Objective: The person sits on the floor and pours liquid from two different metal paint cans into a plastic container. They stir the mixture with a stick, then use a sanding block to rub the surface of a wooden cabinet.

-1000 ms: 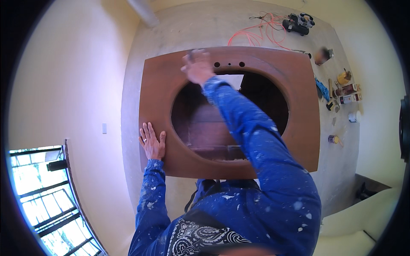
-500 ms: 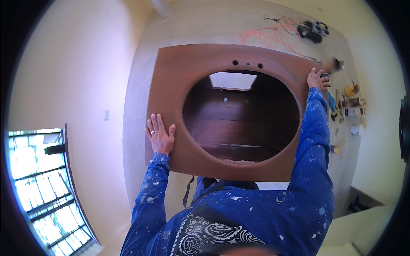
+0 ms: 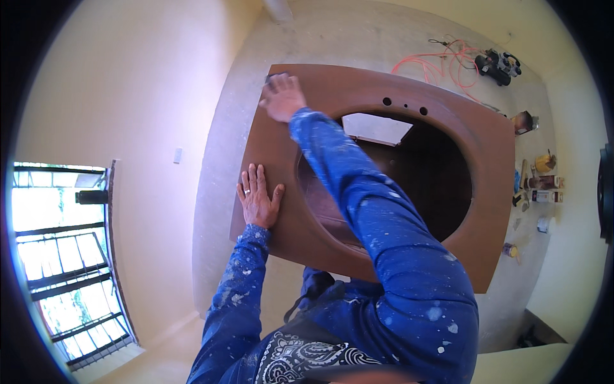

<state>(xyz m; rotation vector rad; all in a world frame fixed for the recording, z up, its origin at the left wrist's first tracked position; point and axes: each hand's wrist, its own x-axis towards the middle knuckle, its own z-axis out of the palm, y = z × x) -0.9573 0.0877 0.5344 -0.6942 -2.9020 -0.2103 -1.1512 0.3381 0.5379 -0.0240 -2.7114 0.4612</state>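
A brown vanity top (image 3: 492, 256) stands before me, with a large oval opening through which the dark inside of a cabinet shows. My left hand (image 3: 259, 203) lies flat on its left part, fingers spread, with a ring on one finger. My right arm reaches across the opening. At the far left corner, my right hand (image 3: 283, 99) presses down on a small dark pad (image 3: 271, 79), mostly covered by the fingers and slightly blurred. Both sleeves are blue and spotted with paint.
A black compressor-like machine (image 3: 495, 67) with an orange hose (image 3: 425, 59) sits on the floor at the far right. Along the right wall stand several cans and bottles (image 3: 545, 162). A barred window (image 3: 64, 256) is at the left.
My right hand has swept from the right edge of the vanity top to its far left corner with the dark pad. The left hand stays flat on the surface. The view has shifted.
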